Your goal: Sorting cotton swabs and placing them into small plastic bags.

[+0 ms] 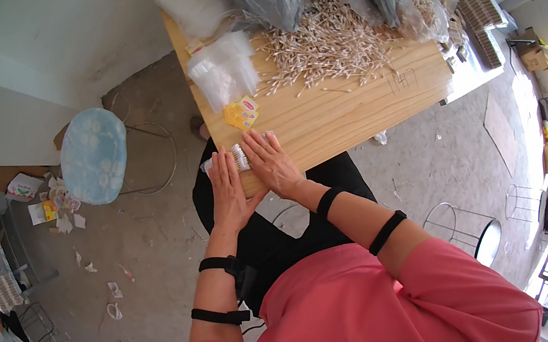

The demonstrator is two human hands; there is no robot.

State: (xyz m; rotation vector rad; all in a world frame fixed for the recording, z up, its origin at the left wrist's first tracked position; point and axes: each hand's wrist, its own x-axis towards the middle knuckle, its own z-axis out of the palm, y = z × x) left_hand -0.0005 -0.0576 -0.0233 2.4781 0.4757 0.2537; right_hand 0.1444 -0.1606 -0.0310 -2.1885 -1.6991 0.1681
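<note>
I watch remotely, left hand (pixel 227 192) and right hand (pixel 274 166) grasping a swab bundle (pixel 240 157) between them, yellow cards (pixel 236 116) at twelve o'clock, loose swabs (pixel 329 48) toward one.

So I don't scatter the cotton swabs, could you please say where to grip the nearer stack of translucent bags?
Probably pinch the nearer stack by its left edge, coming from the table's left: it lies flat along that border, while loose cotton swabs crowd its right.

Both hands (pixel 226 188) (pixel 275 167) close together, fingers (pixel 257 148) extended
</note>
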